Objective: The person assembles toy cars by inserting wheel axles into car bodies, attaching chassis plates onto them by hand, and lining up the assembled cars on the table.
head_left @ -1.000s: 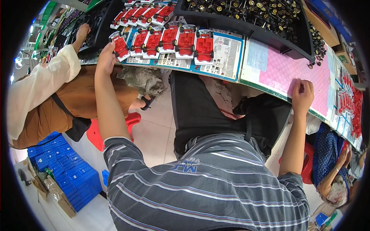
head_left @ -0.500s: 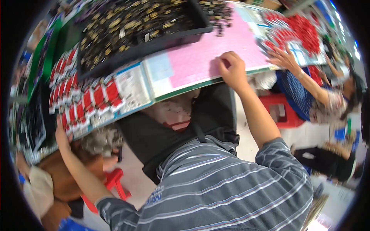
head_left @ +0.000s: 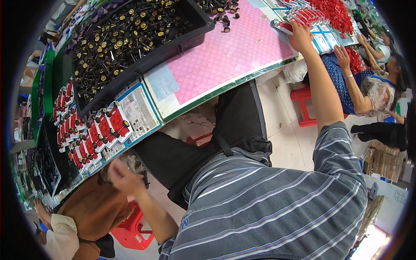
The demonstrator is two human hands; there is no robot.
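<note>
My right hand (head_left: 301, 38) reaches across to the far right of the table. Its fingers close on a red-and-white toy car body (head_left: 282, 27) at the near end of a curved row of similar parts (head_left: 307, 15). Below the table edge, my left hand (head_left: 125, 178) hangs in the air, slightly blurred, its thumb and fingers apart with nothing visible in them. Nearest to it, on the left, stand rows of red-and-white toy car bodies (head_left: 92, 141), with black wheels showing on them. A black bin (head_left: 199, 34) holds many black axles with black-and-yellow wheels.
Loose wheel axles (head_left: 226, 21) lie beside the bin on a pink bubble-wrap sheet (head_left: 225, 60). A pile of red parts (head_left: 333, 16) is at the far right. A co-worker's hand (head_left: 342, 60) is near my right arm. Red stools (head_left: 299, 97) stand below.
My right hand has moved right, from the pink sheet to the toy car row. My left hand has come away from the left rows. The co-worker's hand has drawn back, and wheels now show clearly.
</note>
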